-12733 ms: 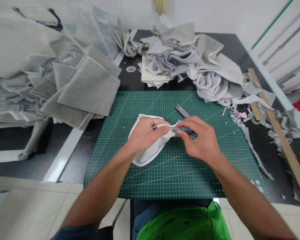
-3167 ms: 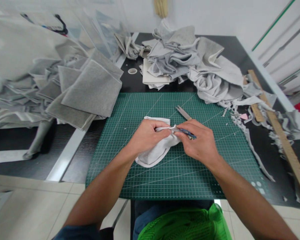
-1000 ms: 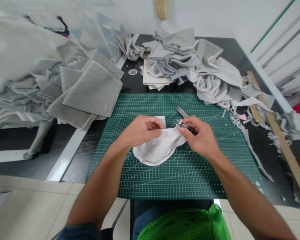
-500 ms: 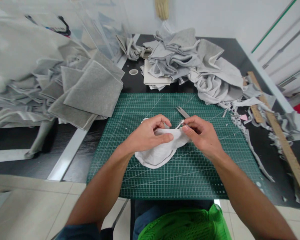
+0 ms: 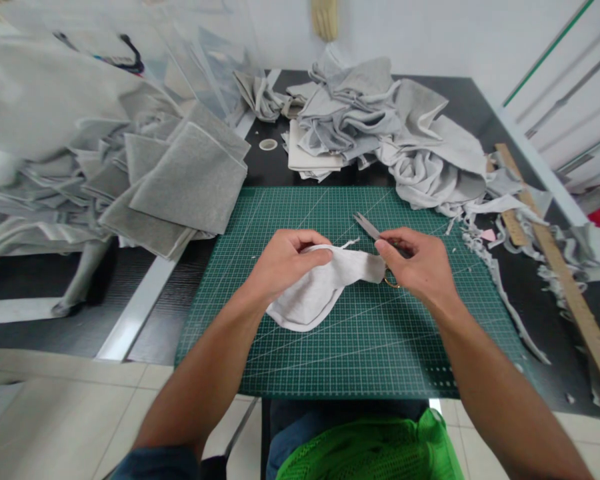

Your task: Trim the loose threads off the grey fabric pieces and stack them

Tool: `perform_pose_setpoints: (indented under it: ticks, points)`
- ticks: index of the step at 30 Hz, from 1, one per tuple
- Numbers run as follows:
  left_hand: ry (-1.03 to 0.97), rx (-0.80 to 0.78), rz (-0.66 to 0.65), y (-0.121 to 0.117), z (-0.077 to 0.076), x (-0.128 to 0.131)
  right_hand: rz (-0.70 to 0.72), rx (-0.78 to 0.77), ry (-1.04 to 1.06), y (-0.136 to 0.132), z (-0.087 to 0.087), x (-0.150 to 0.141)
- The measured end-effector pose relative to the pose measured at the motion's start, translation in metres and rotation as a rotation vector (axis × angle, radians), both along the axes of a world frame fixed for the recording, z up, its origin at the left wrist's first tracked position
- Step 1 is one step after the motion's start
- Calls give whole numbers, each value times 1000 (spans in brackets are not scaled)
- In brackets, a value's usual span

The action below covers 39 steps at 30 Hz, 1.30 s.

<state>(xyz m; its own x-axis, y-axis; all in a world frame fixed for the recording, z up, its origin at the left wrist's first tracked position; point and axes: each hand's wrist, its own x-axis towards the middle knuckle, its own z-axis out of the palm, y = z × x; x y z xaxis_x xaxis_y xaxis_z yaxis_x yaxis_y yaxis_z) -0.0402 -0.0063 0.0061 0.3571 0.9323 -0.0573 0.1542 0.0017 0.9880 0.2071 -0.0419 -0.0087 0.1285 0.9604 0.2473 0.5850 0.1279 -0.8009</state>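
Note:
My left hand [image 5: 294, 262] pinches the upper edge of a pale grey sewn fabric piece [image 5: 307, 300], thumb on top. The piece has a rounded, seamed lower edge and a narrow end reaching right. A thin twisted strip of trim [image 5: 350, 243] sticks up from its top edge. My right hand [image 5: 415, 260] is closed around a pair of scissors [image 5: 369, 227], whose blades point away to the upper left. One gold-coloured handle ring [image 5: 392, 279] shows below the fingers, beside the fabric's narrow end. Both hands are above the green cutting mat [image 5: 340, 363].
Grey folded fabric [image 5: 187, 180] is heaped at the left. More crumpled cloth [image 5: 360, 100] lies behind the mat, near a white ring [image 5: 268, 144]. A wooden ruler [image 5: 570, 287] and frayed scraps [image 5: 495, 267] lie along the right side.
My right hand has moved slightly right, off the fabric's edge, with the scissors still in it. The fabric's narrow end now shows, and the left hand has shifted a little left.

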Motion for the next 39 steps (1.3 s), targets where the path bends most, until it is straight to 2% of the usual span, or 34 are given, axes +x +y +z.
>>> perform_pose_setpoints:
  ticks: [3,7,9,14,24,39]
  points:
    - [7,-36,11,-1,1,0,14,96,-22,-2,3,0]
    - [47,-43,15,-2,0,1,251,169,-16,-10,5,-10]
    - [60,-36,23,-2,-1,1,308,202,-15,-13,3,-16]
    - [76,-23,20,-2,-2,1,282,247,-56,-12,-4,-19]
    - [60,22,-33,-5,2,3,239,230,-73,-15,0,-22]
    - [30,-5,-97,-8,1,5,249,271,-33,-17,-4,-28]
